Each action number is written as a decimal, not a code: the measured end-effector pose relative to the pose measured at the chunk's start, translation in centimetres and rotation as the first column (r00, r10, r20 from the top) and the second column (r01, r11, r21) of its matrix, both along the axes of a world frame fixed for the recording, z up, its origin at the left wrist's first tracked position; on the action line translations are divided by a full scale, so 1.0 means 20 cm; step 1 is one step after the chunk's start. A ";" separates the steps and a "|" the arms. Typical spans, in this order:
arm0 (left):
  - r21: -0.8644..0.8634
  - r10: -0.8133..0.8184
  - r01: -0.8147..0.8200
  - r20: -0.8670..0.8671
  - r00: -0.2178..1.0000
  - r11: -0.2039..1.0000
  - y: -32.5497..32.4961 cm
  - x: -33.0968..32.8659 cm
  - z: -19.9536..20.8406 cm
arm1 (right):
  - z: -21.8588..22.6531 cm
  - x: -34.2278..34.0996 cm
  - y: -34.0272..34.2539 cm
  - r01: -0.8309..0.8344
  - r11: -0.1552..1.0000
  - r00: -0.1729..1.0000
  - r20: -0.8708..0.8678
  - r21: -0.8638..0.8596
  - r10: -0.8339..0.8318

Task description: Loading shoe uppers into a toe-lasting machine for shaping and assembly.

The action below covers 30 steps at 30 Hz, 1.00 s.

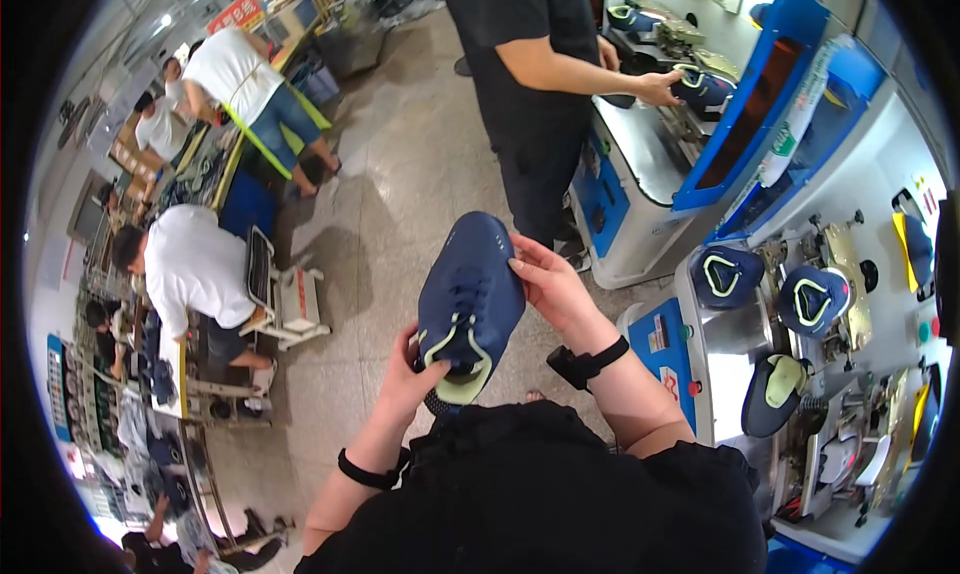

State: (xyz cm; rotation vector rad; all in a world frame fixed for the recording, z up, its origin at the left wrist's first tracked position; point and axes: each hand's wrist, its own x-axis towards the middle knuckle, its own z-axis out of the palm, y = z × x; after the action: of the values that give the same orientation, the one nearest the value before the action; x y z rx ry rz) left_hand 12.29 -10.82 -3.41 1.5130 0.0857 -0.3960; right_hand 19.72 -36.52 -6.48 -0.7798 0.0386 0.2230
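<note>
A navy blue shoe upper (465, 284) with dark laces and a pale yellow-green collar lining is held up in front of me, toe pointing away. My left hand (415, 371) grips it at the heel end, the thumb lying at the collar opening. At the toe end, my right hand (548, 279) holds the right edge, thumb on top and the other fingers partly hidden. Whether a sole is fixed underneath is hidden from this view.
At right stands a machine (655, 349) carrying navy uppers (727, 276) and metal clamps. A person in black (530, 74) works ahead at another blue and white machine (625, 189). On the left, people sit and stand along workbenches (235, 174), near a wheeled chair (290, 294).
</note>
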 end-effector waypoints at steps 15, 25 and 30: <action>-0.011 0.099 -0.098 0.089 0.991 0.995 0.27 -0.03 -0.01 | -0.09 0.16 0.42 -0.128 0.992 0.990 -0.071 -0.025 0.125; -0.114 0.509 -0.502 0.049 0.859 0.858 0.98 -0.27 -0.18 | -0.21 0.06 1.07 -0.051 0.986 0.984 -0.176 -0.159 0.023; -0.264 0.657 -0.619 0.082 0.749 0.739 1.35 -0.37 -0.19 | -0.22 -0.13 1.48 -0.175 0.893 0.984 -0.097 -0.414 0.148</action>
State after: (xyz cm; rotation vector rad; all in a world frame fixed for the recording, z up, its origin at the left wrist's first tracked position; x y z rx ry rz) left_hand 4.81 16.21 -7.29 1.1938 0.4078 0.2826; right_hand 17.08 -6.94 -10.87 -1.2107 0.0837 0.4070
